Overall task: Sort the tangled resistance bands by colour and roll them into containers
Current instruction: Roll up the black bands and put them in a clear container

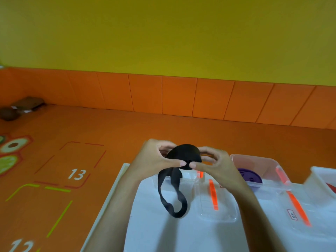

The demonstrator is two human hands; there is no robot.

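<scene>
A black resistance band (183, 155) is partly wound into a flat roll that I hold up above the white table (149, 224). My left hand (156, 159) grips the roll from the left, thumb on its lower front. My right hand (212, 162) grips it from the right, thumb meeting the left thumb. The unrolled end of the band hangs down as a twisted loop over the table. A rolled purple band (250, 176) lies in a clear container (267, 164) just right of my right hand.
A clear lid with an orange clip (214, 202) lies on the table under my right forearm. Another clear lid (298, 211) lies further right. A white container (323, 177) holding something red sits at the right edge. Orange floor mat (76, 160) extends left.
</scene>
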